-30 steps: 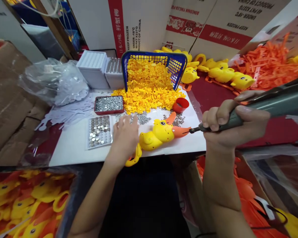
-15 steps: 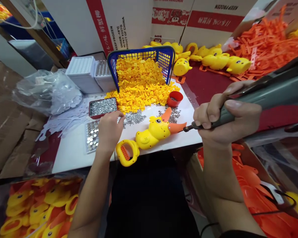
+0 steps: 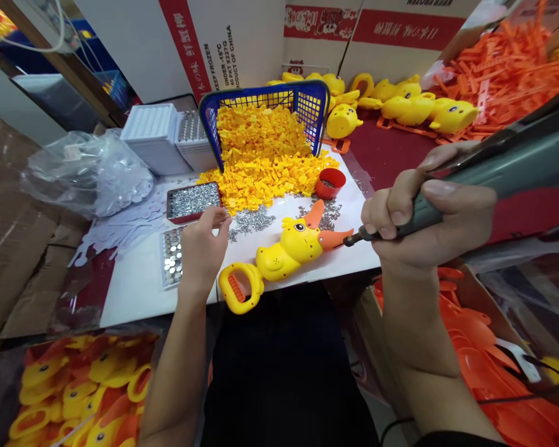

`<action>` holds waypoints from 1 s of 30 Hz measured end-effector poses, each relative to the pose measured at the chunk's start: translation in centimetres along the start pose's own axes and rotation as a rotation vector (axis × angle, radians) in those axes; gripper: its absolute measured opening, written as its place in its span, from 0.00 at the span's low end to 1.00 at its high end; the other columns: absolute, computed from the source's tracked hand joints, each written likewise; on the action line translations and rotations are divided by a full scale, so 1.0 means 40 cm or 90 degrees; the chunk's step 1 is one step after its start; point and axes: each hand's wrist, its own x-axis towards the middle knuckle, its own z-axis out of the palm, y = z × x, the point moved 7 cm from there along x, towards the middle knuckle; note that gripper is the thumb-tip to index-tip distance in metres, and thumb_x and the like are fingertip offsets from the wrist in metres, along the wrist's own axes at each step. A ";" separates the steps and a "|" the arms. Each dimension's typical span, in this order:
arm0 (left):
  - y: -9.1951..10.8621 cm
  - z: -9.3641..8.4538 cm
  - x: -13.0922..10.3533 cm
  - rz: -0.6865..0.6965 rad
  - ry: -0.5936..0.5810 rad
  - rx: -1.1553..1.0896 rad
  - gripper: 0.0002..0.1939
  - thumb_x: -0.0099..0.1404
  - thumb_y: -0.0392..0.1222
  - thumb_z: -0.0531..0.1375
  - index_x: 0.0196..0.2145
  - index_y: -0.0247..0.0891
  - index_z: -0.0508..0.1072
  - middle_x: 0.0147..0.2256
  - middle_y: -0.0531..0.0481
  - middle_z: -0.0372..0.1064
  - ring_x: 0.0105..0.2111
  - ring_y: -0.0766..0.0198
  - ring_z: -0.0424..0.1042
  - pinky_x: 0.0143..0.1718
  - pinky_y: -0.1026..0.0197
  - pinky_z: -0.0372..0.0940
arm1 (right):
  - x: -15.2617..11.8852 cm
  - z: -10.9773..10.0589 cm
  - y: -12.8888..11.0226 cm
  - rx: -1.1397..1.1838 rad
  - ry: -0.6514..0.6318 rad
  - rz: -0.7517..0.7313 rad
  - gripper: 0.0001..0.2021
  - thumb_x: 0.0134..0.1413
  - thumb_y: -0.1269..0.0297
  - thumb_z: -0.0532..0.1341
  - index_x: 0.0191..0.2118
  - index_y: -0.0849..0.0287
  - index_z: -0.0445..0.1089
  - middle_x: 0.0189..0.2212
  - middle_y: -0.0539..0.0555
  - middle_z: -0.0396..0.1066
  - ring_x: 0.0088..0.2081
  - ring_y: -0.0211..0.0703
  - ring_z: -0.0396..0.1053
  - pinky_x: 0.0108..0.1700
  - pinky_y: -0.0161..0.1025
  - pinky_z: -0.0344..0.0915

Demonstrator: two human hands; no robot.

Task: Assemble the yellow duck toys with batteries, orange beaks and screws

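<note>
My right hand [image 3: 431, 214] is wrapped round a grey-green electric screwdriver [image 3: 503, 167]. Its dark tip points left, close to the orange beak of a yellow toy duck [image 3: 291, 249]. That duck lies on the white sheet with its beak apart and its looped handle toward me. Over at the left, my left hand [image 3: 207, 242] has thumb and forefinger drawn together beside a spread of small silver screws [image 3: 251, 222]; whatever is between the fingertips is too small to make out. A red tray of metal pieces [image 3: 193, 202] and a tray of button cells [image 3: 171, 257] adjoin that hand.
A blue basket [image 3: 323, 121] spills yellow plastic pieces [image 3: 265, 174] behind the duck. Near it stands a red cup [image 3: 330, 184]. White trays [image 3: 149, 133] are stacked at back left. More yellow ducks [image 3: 407, 108] and orange strips [image 3: 489, 87] lie at back right.
My left thumb and forefinger have drawn closer together near the screws. The view has shifted slightly; the duck and the screwdriver keep nearly the same places.
</note>
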 end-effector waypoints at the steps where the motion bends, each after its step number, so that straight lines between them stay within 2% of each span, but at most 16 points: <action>1: -0.005 0.002 -0.001 -0.003 0.000 0.002 0.09 0.67 0.37 0.60 0.44 0.38 0.77 0.38 0.45 0.83 0.39 0.53 0.82 0.43 0.54 0.72 | 0.000 0.001 0.002 -0.002 -0.002 0.005 0.07 0.41 0.67 0.62 0.30 0.53 0.65 0.10 0.40 0.56 0.08 0.32 0.48 0.10 0.34 0.51; 3: -0.011 0.004 0.000 0.010 0.000 0.027 0.12 0.68 0.39 0.59 0.48 0.38 0.79 0.41 0.43 0.83 0.41 0.51 0.82 0.45 0.52 0.73 | -0.001 0.004 0.006 -0.002 -0.006 0.012 0.07 0.42 0.67 0.63 0.30 0.53 0.65 0.10 0.40 0.56 0.08 0.32 0.48 0.10 0.34 0.52; 6: -0.006 -0.008 -0.004 0.043 0.020 0.092 0.13 0.70 0.41 0.58 0.44 0.38 0.82 0.40 0.42 0.83 0.37 0.48 0.82 0.43 0.49 0.73 | -0.002 0.009 0.010 0.005 0.001 0.011 0.07 0.41 0.67 0.63 0.30 0.53 0.66 0.10 0.40 0.57 0.08 0.32 0.48 0.10 0.35 0.51; 8: 0.012 -0.029 -0.018 0.044 0.052 0.081 0.13 0.70 0.42 0.58 0.42 0.38 0.83 0.39 0.42 0.83 0.36 0.48 0.82 0.43 0.47 0.73 | 0.000 0.013 0.006 0.007 -0.005 0.003 0.07 0.40 0.66 0.64 0.29 0.52 0.66 0.09 0.40 0.57 0.08 0.33 0.47 0.09 0.35 0.50; 10: 0.042 -0.048 -0.048 0.012 0.079 -0.025 0.11 0.69 0.43 0.61 0.41 0.40 0.84 0.40 0.45 0.83 0.38 0.50 0.82 0.45 0.47 0.74 | 0.003 0.018 -0.003 -0.003 -0.030 0.010 0.08 0.40 0.65 0.66 0.28 0.51 0.67 0.09 0.40 0.57 0.07 0.34 0.47 0.08 0.36 0.50; 12: 0.079 -0.045 -0.092 -0.058 0.065 -0.223 0.06 0.65 0.43 0.66 0.39 0.43 0.84 0.38 0.50 0.83 0.39 0.55 0.82 0.46 0.53 0.76 | 0.003 0.020 -0.016 -0.015 -0.064 0.037 0.08 0.41 0.65 0.67 0.29 0.51 0.68 0.10 0.40 0.59 0.07 0.35 0.49 0.09 0.37 0.53; 14: 0.128 -0.007 -0.144 -0.131 -0.009 -0.424 0.04 0.61 0.39 0.69 0.35 0.45 0.84 0.35 0.52 0.83 0.35 0.59 0.83 0.42 0.57 0.78 | -0.004 0.026 -0.033 -0.024 -0.110 0.064 0.07 0.43 0.65 0.68 0.30 0.51 0.70 0.11 0.42 0.62 0.08 0.37 0.54 0.10 0.38 0.56; 16: 0.180 0.033 -0.188 -0.165 -0.058 -0.545 0.04 0.58 0.36 0.71 0.32 0.43 0.84 0.32 0.52 0.83 0.33 0.60 0.83 0.40 0.61 0.79 | -0.021 0.035 -0.045 -0.024 -0.161 0.095 0.06 0.46 0.65 0.68 0.32 0.50 0.71 0.13 0.43 0.64 0.10 0.38 0.58 0.12 0.38 0.59; 19: 0.225 0.075 -0.224 -0.186 -0.057 -0.645 0.06 0.56 0.33 0.72 0.32 0.41 0.84 0.31 0.51 0.83 0.31 0.61 0.83 0.38 0.64 0.79 | -0.051 0.049 -0.059 0.036 -0.194 0.095 0.04 0.52 0.65 0.66 0.35 0.51 0.72 0.14 0.43 0.63 0.11 0.37 0.59 0.14 0.36 0.61; 22: 0.247 0.088 -0.228 -0.149 -0.037 -0.675 0.09 0.55 0.30 0.72 0.33 0.42 0.84 0.31 0.52 0.83 0.32 0.63 0.83 0.39 0.67 0.78 | -0.070 0.057 -0.071 0.077 -0.214 0.066 0.03 0.56 0.64 0.63 0.37 0.51 0.70 0.15 0.42 0.62 0.12 0.34 0.58 0.16 0.35 0.60; 26: 0.270 0.072 -0.218 -0.061 -0.019 -0.642 0.12 0.56 0.28 0.72 0.36 0.43 0.84 0.32 0.54 0.83 0.31 0.66 0.81 0.37 0.69 0.76 | -0.074 0.061 -0.073 0.021 -0.277 0.115 0.03 0.57 0.64 0.62 0.37 0.52 0.67 0.16 0.44 0.65 0.14 0.37 0.63 0.20 0.37 0.64; 30: 0.291 0.057 -0.214 0.020 -0.005 -0.597 0.12 0.58 0.27 0.70 0.37 0.41 0.83 0.32 0.53 0.82 0.30 0.67 0.80 0.36 0.69 0.75 | -0.074 0.052 -0.085 0.001 -0.275 0.126 0.04 0.57 0.63 0.62 0.36 0.51 0.66 0.17 0.43 0.67 0.15 0.37 0.65 0.20 0.37 0.65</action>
